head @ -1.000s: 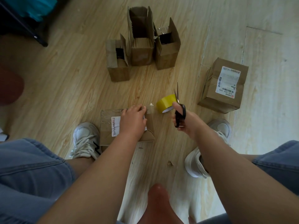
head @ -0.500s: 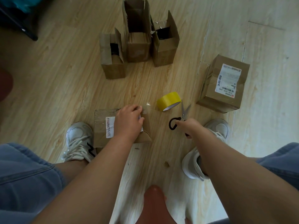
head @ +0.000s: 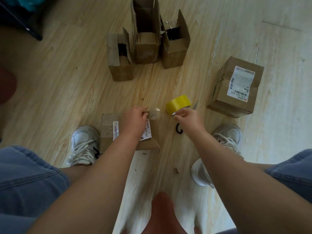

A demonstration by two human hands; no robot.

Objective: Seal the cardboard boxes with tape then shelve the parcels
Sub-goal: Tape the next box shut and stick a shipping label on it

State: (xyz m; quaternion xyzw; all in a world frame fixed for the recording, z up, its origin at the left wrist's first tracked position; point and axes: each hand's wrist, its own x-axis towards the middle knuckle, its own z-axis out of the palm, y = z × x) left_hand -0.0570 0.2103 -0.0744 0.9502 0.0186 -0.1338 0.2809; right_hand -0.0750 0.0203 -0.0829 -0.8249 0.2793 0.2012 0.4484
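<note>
The right hand (head: 187, 117) had let go of the scissors (head: 179, 128). A second ago it held them blade-up beside the tape roll (head: 178, 104), and half a second ago it was laying them down. They now lay on the floor (head: 59, 85), the black handle showing just under the right wrist and the blade tip poking out past the roll's right side. The right hand had moved up to the yellow roll, its grip pinching the roll's near edge between thumb and fingertips. The roll itself sat on the floor where it had been, just right of the small box (head: 108, 132).

The left hand (head: 135, 121) had stayed on top of that box throughout. Its fingers were curled at the far right corner, the grip pinching a strip of tape (head: 154, 114), clear and crinkled, that stuck out toward the roll. The box lay flat between the two white shoes (head: 84, 144), its label partly covered by the left wrist.

The labelled parcel (head: 236, 86) stood on the floor to the right, well apart from the hands and unmoved. Three open boxes (head: 146, 48) stood in a cluster farther out, flaps up, just as before.
</note>
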